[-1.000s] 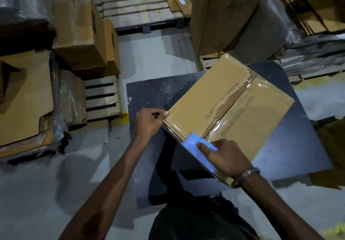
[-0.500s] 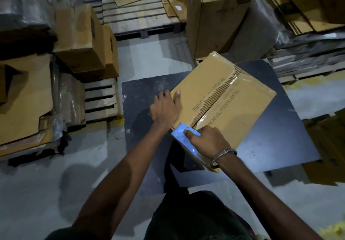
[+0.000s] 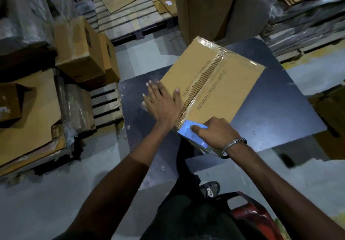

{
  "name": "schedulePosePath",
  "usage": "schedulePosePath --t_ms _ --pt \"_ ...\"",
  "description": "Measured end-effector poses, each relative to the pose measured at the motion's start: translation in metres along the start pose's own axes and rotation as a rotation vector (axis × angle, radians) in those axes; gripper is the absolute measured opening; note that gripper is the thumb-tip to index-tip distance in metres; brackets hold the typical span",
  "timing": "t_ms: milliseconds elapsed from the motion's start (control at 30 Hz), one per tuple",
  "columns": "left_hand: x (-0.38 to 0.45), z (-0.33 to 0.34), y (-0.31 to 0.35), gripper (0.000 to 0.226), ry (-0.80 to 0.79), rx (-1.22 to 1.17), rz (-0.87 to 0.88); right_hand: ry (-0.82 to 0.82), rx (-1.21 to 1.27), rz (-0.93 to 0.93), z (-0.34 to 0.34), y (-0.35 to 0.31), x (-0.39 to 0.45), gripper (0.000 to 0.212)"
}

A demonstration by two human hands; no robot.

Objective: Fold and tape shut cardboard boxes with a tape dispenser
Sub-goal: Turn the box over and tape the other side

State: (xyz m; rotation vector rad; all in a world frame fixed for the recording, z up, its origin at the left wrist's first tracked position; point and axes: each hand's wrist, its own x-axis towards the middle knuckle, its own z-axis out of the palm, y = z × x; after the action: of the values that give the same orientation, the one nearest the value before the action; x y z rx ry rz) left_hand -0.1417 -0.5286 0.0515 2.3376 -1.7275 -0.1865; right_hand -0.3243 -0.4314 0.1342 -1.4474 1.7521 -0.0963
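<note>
at the box's (image 3: 211, 82) near edge on the desk (image 3: 270, 120): right hand (image 3: 216, 133) clamped on tape dispenser (image 3: 192, 134), left hand (image 3: 162, 103) flat, fingers apart. advise firm downward pressure and clean tape cut.

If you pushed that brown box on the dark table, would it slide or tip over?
Probably slide. The cardboard box looks wide and low, lying flat on the dark table, so tipping seems unlikely. Its glossy taped top may feel slippery. The left hand pressing flat on it suggests it would shift otherwise.
</note>
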Motion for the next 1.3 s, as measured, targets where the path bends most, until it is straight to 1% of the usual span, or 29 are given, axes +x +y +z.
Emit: schedulePosePath --t_ms 133,267,400,467,533,567,633,733,767,900,933,1000,1067,1167,1300 --pt "-0.006 0.004 0.002 0.090 -0.005 -0.005 0.010 0.020 0.003 -0.024 0.007 0.009 -0.015 0.054" --pt "-0.004 0.010 0.000 0.091 0.022 0.047 0.015 0.028 -0.059 -0.021 0.003 0.057 -0.044 0.068" --pt "-0.014 0.005 0.008 0.087 0.009 0.026 -0.011 0.087 -0.072 -0.051 -0.002 0.064 -0.047 0.064" --pt "-0.036 0.008 0.021 0.086 -0.007 0.026 0.036 0.091 -0.068 -0.067 -0.002 0.062 -0.046 0.064" --pt "-0.061 0.014 0.032 0.089 -0.016 0.063 0.112 0.078 -0.070 -0.050 -0.002 0.061 -0.046 0.066" --pt "-0.065 0.015 0.033 0.089 -0.030 0.067 0.123 0.074 -0.057 -0.035 -0.002 0.063 -0.047 0.068" --pt "-0.061 0.016 0.031 0.087 -0.047 0.068 0.106 0.072 -0.047 -0.016 0.000 0.071 -0.051 0.071" --pt "-0.058 0.017 0.029 0.087 -0.030 0.098 0.106 0.068 -0.054 0.017 -0.003 0.098 -0.067 0.076" --pt "-0.058 0.018 0.031 0.087 -0.028 0.107 0.104 0.074 -0.061 0.032 -0.004 0.105 -0.072 0.076" --pt "-0.069 0.011 0.044 0.085 -0.059 0.086 0.067 0.108 -0.100 0.007 -0.007 0.109 -0.076 0.063" --pt "-0.077 0.012 0.049 0.086 -0.066 0.089 0.110 0.116 -0.094 0.002 -0.008 0.108 -0.076 0.062" --pt "-0.100 0.016 0.061 0.087 -0.056 0.119 0.250 0.131 -0.095 0.005 -0.007 0.109 -0.078 0.062" --pt "-0.110 0.017 0.064 0.087 -0.059 0.114 0.318 0.143 -0.071 0.013 0.000 0.111 -0.081 0.062" --pt "-0.104 0.016 0.061 0.087 -0.057 0.118 0.307 0.169 -0.055 0.006 0.004 0.115 -0.087 0.064" --pt "-0.104 0.016 0.061 0.086 -0.089 0.125 0.319 0.136 0.009 -0.013 -0.015 0.138 -0.103 0.069"
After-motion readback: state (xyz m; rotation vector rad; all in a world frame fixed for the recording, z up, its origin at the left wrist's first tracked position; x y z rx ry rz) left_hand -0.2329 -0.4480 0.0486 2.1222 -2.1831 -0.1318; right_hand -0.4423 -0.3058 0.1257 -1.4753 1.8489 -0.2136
